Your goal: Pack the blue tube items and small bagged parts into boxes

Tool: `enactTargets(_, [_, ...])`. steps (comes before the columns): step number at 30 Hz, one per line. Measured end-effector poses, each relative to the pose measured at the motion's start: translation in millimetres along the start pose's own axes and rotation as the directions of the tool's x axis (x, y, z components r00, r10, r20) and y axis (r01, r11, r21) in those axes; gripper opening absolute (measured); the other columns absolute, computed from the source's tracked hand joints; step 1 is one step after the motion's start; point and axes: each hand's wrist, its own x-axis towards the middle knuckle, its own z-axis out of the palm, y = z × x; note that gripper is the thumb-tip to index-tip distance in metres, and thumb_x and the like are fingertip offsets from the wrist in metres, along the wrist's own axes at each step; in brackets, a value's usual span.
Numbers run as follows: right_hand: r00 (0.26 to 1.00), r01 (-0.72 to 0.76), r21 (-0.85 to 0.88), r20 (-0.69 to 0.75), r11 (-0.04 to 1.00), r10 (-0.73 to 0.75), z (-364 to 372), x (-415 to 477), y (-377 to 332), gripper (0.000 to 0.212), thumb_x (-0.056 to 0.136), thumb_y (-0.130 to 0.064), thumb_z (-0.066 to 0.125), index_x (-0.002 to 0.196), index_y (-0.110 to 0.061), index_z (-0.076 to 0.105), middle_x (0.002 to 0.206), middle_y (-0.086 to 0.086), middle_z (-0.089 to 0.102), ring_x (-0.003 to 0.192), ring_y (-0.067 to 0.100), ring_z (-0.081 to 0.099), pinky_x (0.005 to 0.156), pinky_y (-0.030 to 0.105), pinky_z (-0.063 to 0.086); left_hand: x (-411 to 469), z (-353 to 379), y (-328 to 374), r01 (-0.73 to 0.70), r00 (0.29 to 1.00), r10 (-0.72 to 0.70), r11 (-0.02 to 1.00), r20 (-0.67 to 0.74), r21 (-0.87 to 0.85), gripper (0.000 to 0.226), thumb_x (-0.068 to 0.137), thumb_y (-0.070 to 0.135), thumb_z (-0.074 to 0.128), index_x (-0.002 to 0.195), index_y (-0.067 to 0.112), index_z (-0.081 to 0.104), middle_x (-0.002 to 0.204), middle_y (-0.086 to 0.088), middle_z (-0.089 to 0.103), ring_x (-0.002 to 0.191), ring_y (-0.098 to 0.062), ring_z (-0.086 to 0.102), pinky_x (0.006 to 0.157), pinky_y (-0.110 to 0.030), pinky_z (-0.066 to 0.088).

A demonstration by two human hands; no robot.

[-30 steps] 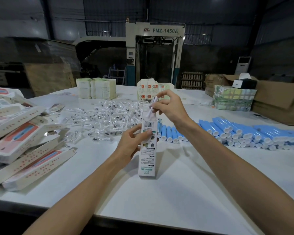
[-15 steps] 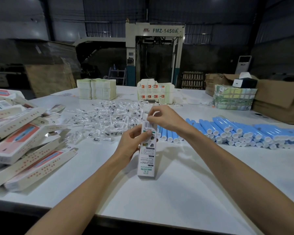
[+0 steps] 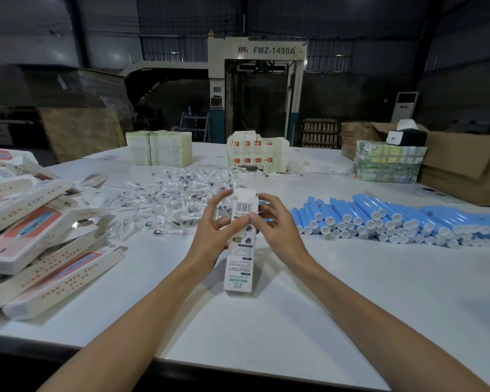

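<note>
A tall white printed box (image 3: pixel 240 258) stands upright on the white table (image 3: pixel 266 335), barcode near its top and its top flap raised. My left hand (image 3: pixel 210 236) grips the box's left side, thumb on the front. My right hand (image 3: pixel 275 224) holds the upper right edge with thumb and fingers curled round it. Blue tubes (image 3: pixel 385 219) with white caps lie in a stacked row to the right. A heap of small clear bagged parts (image 3: pixel 167 196) is spread behind and left of the box.
Packed boxes (image 3: pixel 40 236) lie piled at the left edge. Stacks of flat cartons (image 3: pixel 159 148) and printed cartons (image 3: pixel 256 154) stand at the back. A wrapped bundle (image 3: pixel 388 162) and brown cardboard boxes (image 3: pixel 464 168) are at the far right. A machine stands behind the table.
My right hand came down from above the box's open top, where it held a small bagged part, to the box's upper right edge. The left hand shifted slightly upward on the box.
</note>
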Motion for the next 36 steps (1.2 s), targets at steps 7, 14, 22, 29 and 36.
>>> enactTargets(7, [0.999,0.028,-0.026,0.034,0.999,-0.027,-1,-2,-3,0.036,0.105,-0.025,0.063,0.141,-0.027,0.062,0.129,-0.004,0.067,0.116,0.017,0.065,0.100,0.044,0.056,3,-1,0,-0.013,1.000,0.012,0.998,0.023,0.059,0.062,0.093,0.036,0.086,0.148,0.046,0.058,0.120,-0.012,0.079,0.109,-0.035,0.078,0.077,-0.037,0.063])
enactTargets(14, [0.991,0.026,-0.024,0.132,0.999,-0.022,-10,3,-9,0.016,0.106,-0.015,0.061,0.120,-0.013,0.067,0.122,0.002,0.065,0.110,0.023,0.066,0.097,0.042,0.056,1,0,3,-0.033,0.999,0.033,0.992,0.005,0.125,0.050,0.092,0.036,0.087,0.138,0.033,0.067,0.119,-0.011,0.080,0.107,-0.034,0.079,0.081,-0.040,0.064])
enactTargets(22, [0.998,-0.058,0.139,0.038,0.989,0.053,-17,4,-12,0.019,0.109,-0.024,0.055,0.122,-0.011,0.060,0.103,0.012,0.076,0.088,0.022,0.072,0.078,0.031,0.059,-1,2,3,0.018,1.000,-0.017,0.994,-0.007,0.110,0.047,0.090,0.031,0.088,0.134,0.036,0.069,0.117,-0.011,0.081,0.105,-0.035,0.079,0.081,-0.043,0.066])
enactTargets(29, [0.997,-0.077,0.094,0.022,0.993,0.076,-24,7,-8,0.011,0.106,-0.014,0.059,0.117,-0.011,0.059,0.085,0.018,0.076,0.065,0.018,0.060,0.060,0.029,0.052,-3,6,1,0.059,0.994,-0.066,0.994,0.081,0.095,0.042,0.094,0.022,0.085,0.132,0.034,0.070,0.117,-0.018,0.080,0.106,-0.042,0.078,0.088,-0.048,0.066])
enactTargets(36, [0.997,0.068,-0.057,0.039,0.996,-0.065,-26,7,-15,0.004,0.106,-0.007,0.056,0.107,-0.009,0.059,0.076,-0.001,0.073,0.061,0.017,0.061,0.056,0.031,0.051,-6,8,4,0.051,0.993,-0.061,0.994,0.101,0.099,0.043,0.094,0.023,0.085,0.133,0.033,0.069,0.116,-0.019,0.080,0.104,-0.042,0.079,0.088,-0.050,0.066])
